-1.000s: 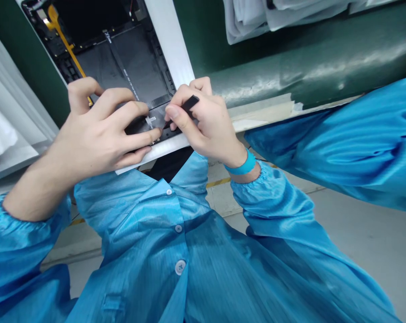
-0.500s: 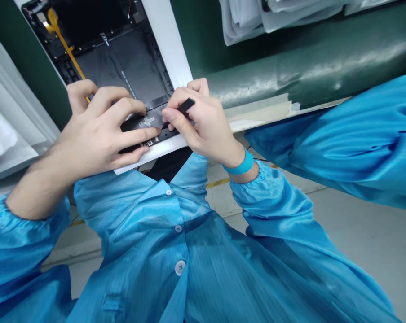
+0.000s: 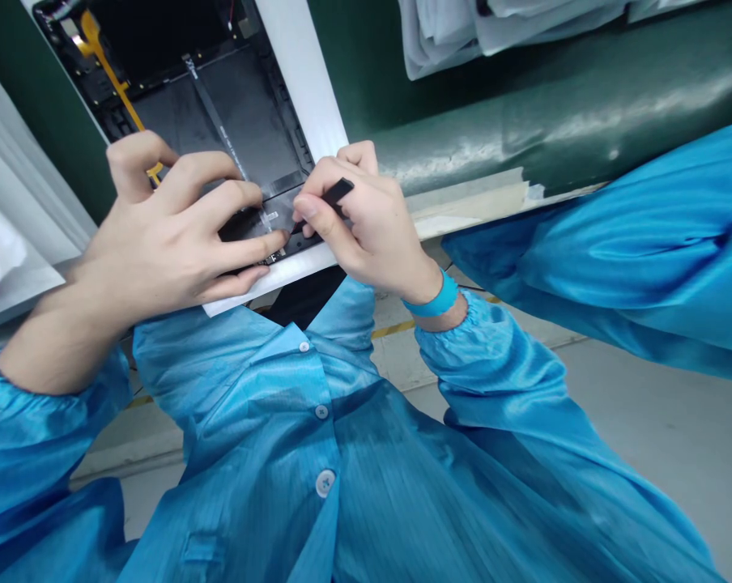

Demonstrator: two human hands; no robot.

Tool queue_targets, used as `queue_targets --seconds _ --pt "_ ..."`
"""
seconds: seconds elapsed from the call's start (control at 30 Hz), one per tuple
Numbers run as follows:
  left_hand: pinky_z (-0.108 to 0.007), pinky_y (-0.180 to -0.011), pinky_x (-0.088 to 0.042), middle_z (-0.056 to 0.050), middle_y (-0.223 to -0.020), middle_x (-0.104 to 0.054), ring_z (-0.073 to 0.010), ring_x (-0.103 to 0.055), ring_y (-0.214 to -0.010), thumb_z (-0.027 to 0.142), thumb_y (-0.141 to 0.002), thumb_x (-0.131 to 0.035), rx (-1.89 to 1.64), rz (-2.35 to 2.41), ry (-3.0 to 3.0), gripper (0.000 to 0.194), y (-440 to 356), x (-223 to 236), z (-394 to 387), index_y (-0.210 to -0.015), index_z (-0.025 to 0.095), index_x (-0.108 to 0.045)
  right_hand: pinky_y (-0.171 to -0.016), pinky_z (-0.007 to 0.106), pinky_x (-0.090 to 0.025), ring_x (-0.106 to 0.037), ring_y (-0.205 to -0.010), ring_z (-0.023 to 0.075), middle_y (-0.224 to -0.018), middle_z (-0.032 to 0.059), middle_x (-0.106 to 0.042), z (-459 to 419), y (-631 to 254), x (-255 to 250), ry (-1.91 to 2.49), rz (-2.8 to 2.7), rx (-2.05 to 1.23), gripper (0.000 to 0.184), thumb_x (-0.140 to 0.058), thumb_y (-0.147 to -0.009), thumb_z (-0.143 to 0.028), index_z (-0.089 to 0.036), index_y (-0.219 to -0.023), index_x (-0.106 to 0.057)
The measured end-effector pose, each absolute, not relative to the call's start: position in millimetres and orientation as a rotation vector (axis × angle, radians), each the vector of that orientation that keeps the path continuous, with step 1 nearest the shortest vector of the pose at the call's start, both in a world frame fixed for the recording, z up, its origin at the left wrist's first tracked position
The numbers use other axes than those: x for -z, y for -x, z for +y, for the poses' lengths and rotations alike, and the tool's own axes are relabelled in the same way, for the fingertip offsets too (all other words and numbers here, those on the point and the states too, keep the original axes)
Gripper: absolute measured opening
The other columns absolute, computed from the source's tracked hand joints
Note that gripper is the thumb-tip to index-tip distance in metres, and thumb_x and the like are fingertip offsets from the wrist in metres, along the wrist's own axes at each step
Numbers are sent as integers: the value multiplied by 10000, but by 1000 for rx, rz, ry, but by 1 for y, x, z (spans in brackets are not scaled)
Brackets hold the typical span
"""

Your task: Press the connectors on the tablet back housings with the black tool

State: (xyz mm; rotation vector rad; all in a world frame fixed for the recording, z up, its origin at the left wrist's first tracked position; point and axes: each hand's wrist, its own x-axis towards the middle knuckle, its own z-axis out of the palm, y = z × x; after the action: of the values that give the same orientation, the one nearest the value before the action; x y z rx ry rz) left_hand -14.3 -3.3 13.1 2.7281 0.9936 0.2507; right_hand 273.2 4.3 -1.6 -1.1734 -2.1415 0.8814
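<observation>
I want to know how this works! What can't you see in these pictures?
Head view:
- Tip of the black tool: hidden by the right hand.
- Lower part of the black device panel: covered by the left hand.
- Print on the white label: too small to read.
- Far end of the panel: cut off by the top edge.
- Rest of the white cloth: cut off by the top edge.

Blk tool [image 3: 335, 192] tip hidden by R hand [image 3: 366, 231]; device panel [image 3: 220, 105] top cut off by frame; label [image 3: 270, 217] print too small to read.
</observation>
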Motion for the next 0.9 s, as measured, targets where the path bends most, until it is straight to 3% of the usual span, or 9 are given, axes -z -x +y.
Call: queue_targets --seconds 0.17,0.4,0.9 --pt "-705 -1295 -455 -16 -1552 -694 -366 -566 -1591 529 -1145 -640 -309 965 -2789 405 15 -8 -2 -1541 463 -690 -1183 576 -548 -734 -1055 311 -884 48 -750 3 -273 -4 1227 -2152 -908 359 -421 -1176 -512 -353 -1026 -706" --pt "-802 -1315 -362 -30 -1490 -742 -402 -598 -1550 576 -1145 -632 -317 989 -2695 331 10 -13 1 -1412 445 -777 -1123 608 -543 -705 -1006 326 -846 68 -743 3 -273 7 1102 -2082 -870 415 -404 -1170 -564 -316 -988 -683" --pt "-771 -1316 -390 -29 -1508 -734 -403 -584 -1572 619 -1137 -629 -314 1019 -2605 329 8 -12 1 -1338 430 -809 -1055 521 -546 -645 -917 276 -805 43 -735 6 -271 15 1054 -2083 -778 490 -381 -1175 -660 -313 -922 -617"
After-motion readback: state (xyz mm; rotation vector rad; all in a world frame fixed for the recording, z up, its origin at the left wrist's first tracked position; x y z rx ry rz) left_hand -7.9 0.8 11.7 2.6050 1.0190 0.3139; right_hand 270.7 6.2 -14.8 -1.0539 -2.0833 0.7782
